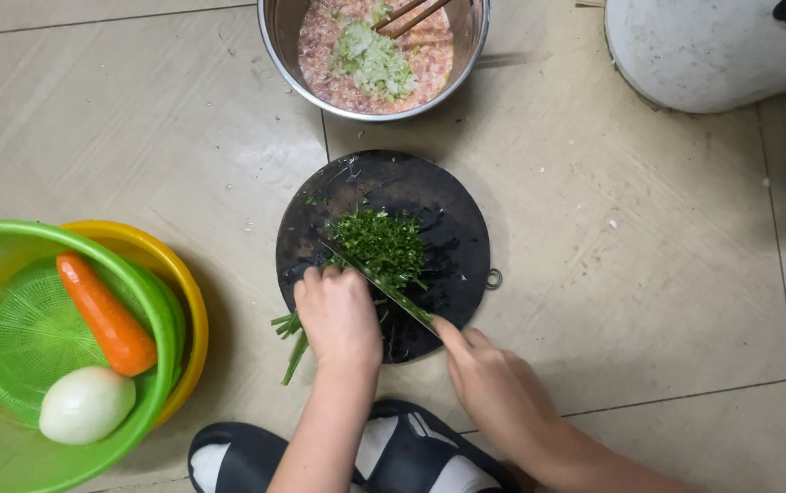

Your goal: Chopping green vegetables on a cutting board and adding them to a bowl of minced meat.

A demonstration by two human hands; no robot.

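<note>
On the tiled floor (667, 274) lies a round dark chopping board (452, 228), and most of the chopping shows as done: a loose heap of finely cut green herbs (382, 242) sits at the board's middle. What is left is a short bunch of uncut stalks (289, 336), pinned under the left hand (338, 315) at the board's near-left edge, with their ends sticking out over the tiles. The left hand's grip is curled, fingers pressed down on the bunch. The right hand (493, 383) has its grip wrapped around the handle of a knife (379, 285), whose blade slants across the board just beside the left knuckles.

Beyond the board stands a steel bowl (276, 36) of pink minced meat topped with pale chopped vegetable, chopsticks (411, 14) resting in it. To the left, a green colander (151, 301) holds a whole carrot (105, 315) and a peeled onion (87, 404), both uncut.
</note>
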